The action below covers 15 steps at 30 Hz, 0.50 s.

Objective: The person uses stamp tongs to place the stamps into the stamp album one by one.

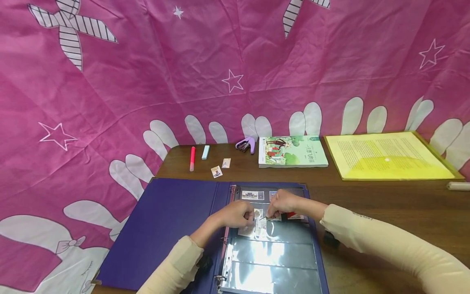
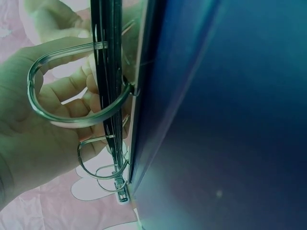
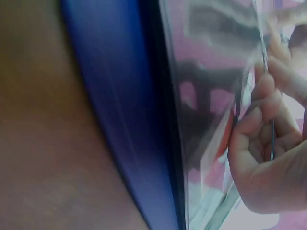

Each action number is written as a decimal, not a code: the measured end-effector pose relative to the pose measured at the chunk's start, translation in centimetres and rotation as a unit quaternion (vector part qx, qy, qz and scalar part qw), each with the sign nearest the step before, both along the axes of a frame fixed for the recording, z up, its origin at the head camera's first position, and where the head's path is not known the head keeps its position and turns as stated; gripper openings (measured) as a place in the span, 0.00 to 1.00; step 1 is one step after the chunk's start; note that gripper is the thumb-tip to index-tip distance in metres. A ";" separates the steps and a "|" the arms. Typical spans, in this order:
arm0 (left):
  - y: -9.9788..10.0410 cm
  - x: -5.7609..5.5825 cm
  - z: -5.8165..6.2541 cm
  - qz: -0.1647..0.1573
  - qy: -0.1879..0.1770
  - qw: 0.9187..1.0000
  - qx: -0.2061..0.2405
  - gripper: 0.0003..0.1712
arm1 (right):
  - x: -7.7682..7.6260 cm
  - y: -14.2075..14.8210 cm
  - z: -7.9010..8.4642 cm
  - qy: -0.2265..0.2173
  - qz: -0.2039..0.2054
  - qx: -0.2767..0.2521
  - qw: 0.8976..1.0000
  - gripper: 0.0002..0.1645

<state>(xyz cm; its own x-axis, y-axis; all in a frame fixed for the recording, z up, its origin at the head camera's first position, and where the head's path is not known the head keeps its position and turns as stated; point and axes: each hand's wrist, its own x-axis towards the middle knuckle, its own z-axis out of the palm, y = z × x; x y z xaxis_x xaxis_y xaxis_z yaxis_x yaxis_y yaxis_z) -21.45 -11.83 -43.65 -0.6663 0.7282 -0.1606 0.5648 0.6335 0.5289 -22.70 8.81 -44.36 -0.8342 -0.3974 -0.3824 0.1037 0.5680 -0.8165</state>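
An open blue stamp album (image 1: 165,228) lies on the table, a black page with clear pocket strips (image 1: 275,249) on its ring side. My right hand (image 1: 284,203) grips thin metal tweezers (image 3: 272,139) over the upper pockets, their tips pointing left toward a pale stamp (image 1: 261,228). Facing it, my left hand (image 1: 236,214) rests on the page with bent fingers, fingertips right beside another small stamp (image 1: 258,213); I cannot tell whether they pinch the pocket film. One more stamp (image 1: 252,195) sits in the top row. In the left wrist view, metal rings (image 2: 72,120) partly cover the left hand (image 2: 43,143).
Two loose stamps (image 1: 216,171) lie behind the album, near a red marker (image 1: 192,158) and a light blue eraser-like bar (image 1: 205,152). Farther right are a purple stapler-like tool (image 1: 247,144), a green book (image 1: 292,152) and a yellow document folder (image 1: 389,157). A pink curtain (image 1: 220,61) hangs behind.
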 end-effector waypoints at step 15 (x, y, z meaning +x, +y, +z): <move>0.1 0.0 0.1 0.007 -0.011 1.000 -0.001 0.11 | 0.8 0.3 0.0 0.038 0.017 0.032 0.999 0.07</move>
<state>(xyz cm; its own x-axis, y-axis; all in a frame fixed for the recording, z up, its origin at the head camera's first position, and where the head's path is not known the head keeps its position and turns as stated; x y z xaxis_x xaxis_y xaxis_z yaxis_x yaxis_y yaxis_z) -21.44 -11.77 -43.58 -0.6722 0.7190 -0.1768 0.5449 0.6420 0.5394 -21.88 9.08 -44.37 -0.8481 -0.4030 -0.3439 0.0224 0.6214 -0.7832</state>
